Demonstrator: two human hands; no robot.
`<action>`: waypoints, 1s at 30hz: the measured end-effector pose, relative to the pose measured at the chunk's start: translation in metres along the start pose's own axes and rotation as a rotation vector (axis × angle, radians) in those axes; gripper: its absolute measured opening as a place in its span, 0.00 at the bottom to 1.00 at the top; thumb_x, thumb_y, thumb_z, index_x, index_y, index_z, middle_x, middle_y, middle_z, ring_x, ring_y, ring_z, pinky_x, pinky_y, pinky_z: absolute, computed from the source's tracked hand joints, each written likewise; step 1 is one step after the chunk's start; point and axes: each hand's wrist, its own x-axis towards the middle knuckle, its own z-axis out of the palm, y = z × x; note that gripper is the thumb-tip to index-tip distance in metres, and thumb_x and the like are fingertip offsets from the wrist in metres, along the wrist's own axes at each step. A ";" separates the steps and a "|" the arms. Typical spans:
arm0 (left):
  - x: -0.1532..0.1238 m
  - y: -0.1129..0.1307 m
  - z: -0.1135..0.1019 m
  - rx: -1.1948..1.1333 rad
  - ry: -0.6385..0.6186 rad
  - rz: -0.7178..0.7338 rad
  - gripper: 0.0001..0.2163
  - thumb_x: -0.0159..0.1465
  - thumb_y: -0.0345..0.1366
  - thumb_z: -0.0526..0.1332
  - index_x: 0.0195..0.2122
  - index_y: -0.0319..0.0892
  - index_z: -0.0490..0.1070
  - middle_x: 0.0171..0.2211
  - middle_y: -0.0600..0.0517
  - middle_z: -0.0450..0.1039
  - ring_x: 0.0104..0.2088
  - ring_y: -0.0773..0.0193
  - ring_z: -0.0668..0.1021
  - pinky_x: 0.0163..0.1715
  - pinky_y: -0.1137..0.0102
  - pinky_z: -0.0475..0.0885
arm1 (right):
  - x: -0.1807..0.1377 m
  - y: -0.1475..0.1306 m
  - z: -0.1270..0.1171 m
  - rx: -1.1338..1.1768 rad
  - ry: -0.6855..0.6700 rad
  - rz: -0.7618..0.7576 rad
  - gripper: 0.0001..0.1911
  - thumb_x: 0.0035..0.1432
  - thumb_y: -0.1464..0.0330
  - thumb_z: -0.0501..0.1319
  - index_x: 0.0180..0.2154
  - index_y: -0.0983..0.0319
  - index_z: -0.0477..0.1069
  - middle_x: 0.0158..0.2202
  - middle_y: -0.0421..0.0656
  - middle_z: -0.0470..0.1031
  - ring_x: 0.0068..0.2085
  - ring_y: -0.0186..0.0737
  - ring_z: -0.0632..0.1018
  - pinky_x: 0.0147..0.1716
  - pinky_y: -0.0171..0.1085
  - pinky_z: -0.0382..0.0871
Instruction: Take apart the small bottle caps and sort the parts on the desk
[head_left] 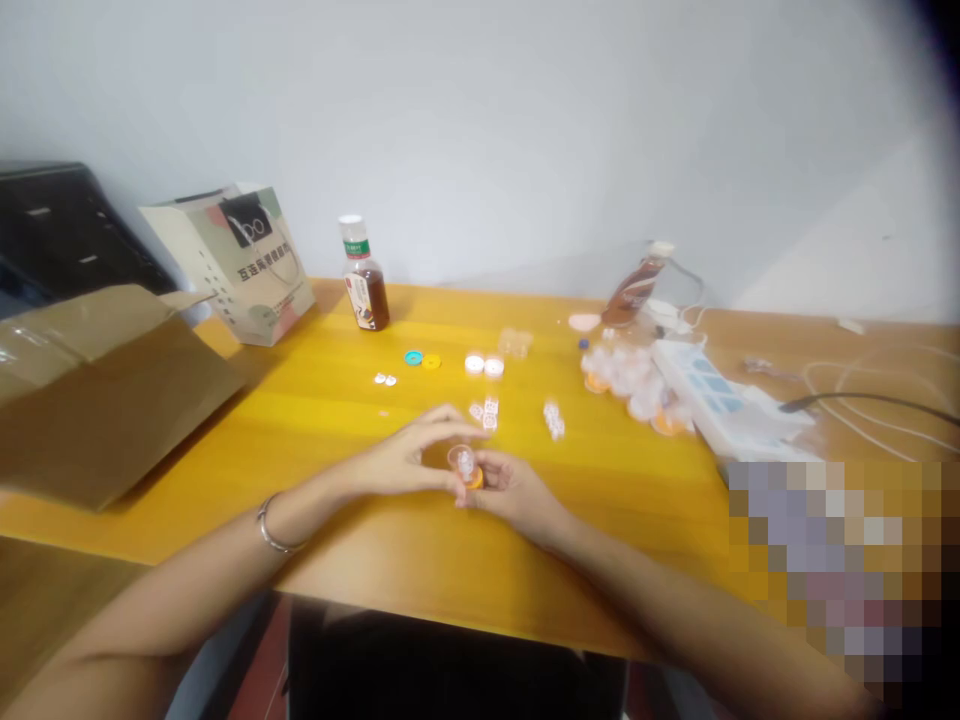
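A small clear round container with an orange base (475, 482) is held low over the yellow wooden table, and little whitish pieces (465, 463) show inside it. My right hand (514, 490) closes its fingers and thumb around the container's right side. Around its left side curves my left hand (409, 455), fingers stretched apart above and thumb by the lower edge; whether the thumb touches is blurred. Just beyond my hands lie white patterned pieces (490, 413), with more patterned pieces (553, 420) to the right. Two white round lids (484, 366) sit farther back.
Blue lid (413, 358) and yellow lid (432, 362) lie back left, near a dark drink bottle (367, 295). A paper bag (247, 270) and cardboard box (105, 390) stand left. At right are piled clear containers (630, 380), a white-blue box (705, 385), a tilted bottle (634, 290) and cables.
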 end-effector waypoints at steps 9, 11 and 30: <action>0.002 -0.003 -0.006 -0.198 0.057 -0.074 0.17 0.61 0.35 0.58 0.52 0.44 0.63 0.43 0.47 0.71 0.42 0.63 0.73 0.44 0.64 0.69 | -0.001 -0.001 -0.001 -0.039 0.035 0.017 0.20 0.34 0.68 0.71 0.33 0.63 0.68 0.31 0.38 0.72 0.33 0.33 0.74 0.38 0.36 0.68; 0.011 -0.009 -0.013 -0.212 0.187 -0.074 0.19 0.60 0.36 0.58 0.52 0.43 0.61 0.44 0.46 0.70 0.42 0.63 0.74 0.43 0.65 0.69 | -0.001 -0.001 -0.001 -0.056 0.041 0.030 0.20 0.35 0.67 0.71 0.33 0.63 0.67 0.32 0.38 0.72 0.34 0.33 0.74 0.40 0.37 0.68; 0.186 -0.121 -0.048 0.466 0.323 -0.317 0.20 0.52 0.28 0.60 0.47 0.32 0.67 0.39 0.44 0.71 0.37 0.60 0.73 0.40 0.68 0.68 | -0.001 0.004 -0.004 -0.038 -0.011 -0.034 0.20 0.40 0.64 0.69 0.36 0.61 0.65 0.34 0.39 0.69 0.36 0.32 0.72 0.42 0.36 0.66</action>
